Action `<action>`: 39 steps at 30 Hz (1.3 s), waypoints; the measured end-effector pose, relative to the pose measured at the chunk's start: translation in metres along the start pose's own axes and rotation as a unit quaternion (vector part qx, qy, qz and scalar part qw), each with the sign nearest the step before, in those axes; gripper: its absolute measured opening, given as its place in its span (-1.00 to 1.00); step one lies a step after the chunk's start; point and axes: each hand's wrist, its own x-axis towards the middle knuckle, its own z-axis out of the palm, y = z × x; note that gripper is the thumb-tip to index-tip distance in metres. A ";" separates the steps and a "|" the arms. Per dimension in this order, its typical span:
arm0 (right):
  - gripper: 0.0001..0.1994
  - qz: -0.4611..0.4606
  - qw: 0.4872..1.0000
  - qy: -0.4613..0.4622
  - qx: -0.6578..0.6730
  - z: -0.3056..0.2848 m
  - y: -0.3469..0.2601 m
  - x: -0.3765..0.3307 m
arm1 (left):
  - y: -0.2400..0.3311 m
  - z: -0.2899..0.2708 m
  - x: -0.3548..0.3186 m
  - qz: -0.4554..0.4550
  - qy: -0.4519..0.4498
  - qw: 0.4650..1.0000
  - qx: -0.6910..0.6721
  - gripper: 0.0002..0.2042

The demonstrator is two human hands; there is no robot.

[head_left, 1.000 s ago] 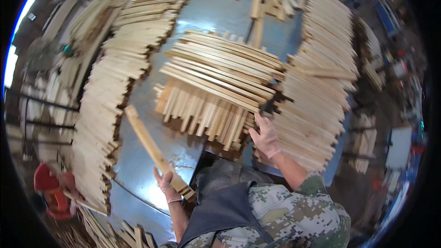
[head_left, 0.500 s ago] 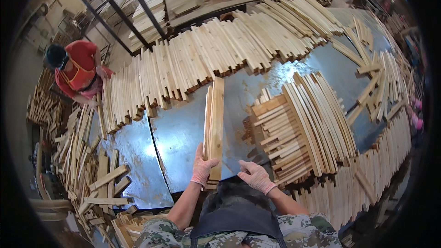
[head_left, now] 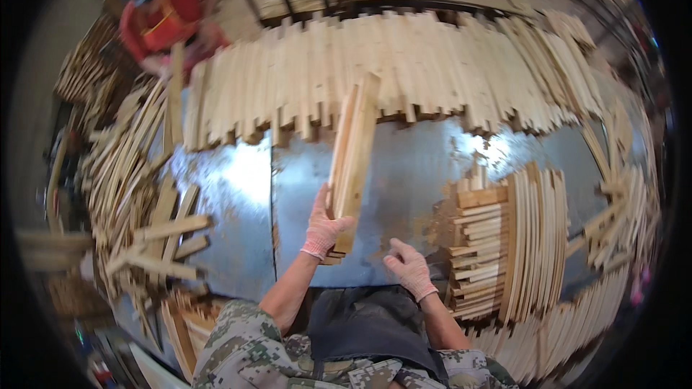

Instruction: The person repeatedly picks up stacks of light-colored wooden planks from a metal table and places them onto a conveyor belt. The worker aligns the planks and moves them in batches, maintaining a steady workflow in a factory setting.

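In my gloved left hand [head_left: 328, 227] is a small bundle of wooden slats [head_left: 355, 162], gripped near its lower end and tilted so the top leans away to the right. The bundle's far end overlaps the long row of slats [head_left: 404, 65] behind it. My right hand [head_left: 411, 269], also gloved, holds nothing; its fingers are partly spread over the near edge of the metal table [head_left: 404, 194]. Right of that hand sits a stack of slats [head_left: 537, 245], some laid crosswise to the others.
A co-worker in red [head_left: 169, 18] stands at the far left, with a slat upright by their hands. Loose slats [head_left: 130, 187] lie in a jumbled heap along the left side. More slats [head_left: 548, 346] line the near right edge, and others lie scattered at the far right.
My view has swung, so the table's contents sit differently in the picture. The bundle in my left hand has lifted away from me and leans more to the right. My right hand stays empty.
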 end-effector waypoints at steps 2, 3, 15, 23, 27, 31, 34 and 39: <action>-0.44 0.001 0.997 -0.006 0.080 0.005 0.008 0.004 | -0.009 -0.018 -0.025 0.016 0.026 1.000 0.010 0.15; -0.44 0.001 0.993 -0.012 0.117 0.008 0.016 0.007 | -0.014 -0.027 -0.041 0.023 0.044 0.999 0.015 0.16; -0.38 -0.015 0.954 -0.297 -0.030 0.024 0.064 -0.036 | -0.099 -0.110 -0.377 0.079 0.350 0.933 -0.007 0.20; -0.40 0.003 0.946 -0.323 -0.036 0.060 0.072 -0.077 | -0.122 -0.205 -0.541 0.034 0.494 0.865 0.082 0.23; -0.39 -0.023 0.946 -0.319 -0.060 0.085 0.092 -0.090 | -0.121 -0.280 -0.589 -0.024 0.509 0.834 0.210 0.19; -0.37 -0.006 0.938 -0.328 -0.114 0.120 0.096 -0.107 | -0.135 -0.369 -0.631 -0.125 0.486 0.789 0.354 0.15; -0.37 -0.013 0.931 -0.320 -0.175 0.156 0.085 -0.134 | -0.130 -0.427 -0.656 -0.137 0.448 0.782 0.412 0.13; -0.35 0.032 0.916 -0.332 -0.223 0.217 0.030 -0.205 | -0.124 -0.495 -0.686 -0.176 0.362 0.767 0.500 0.14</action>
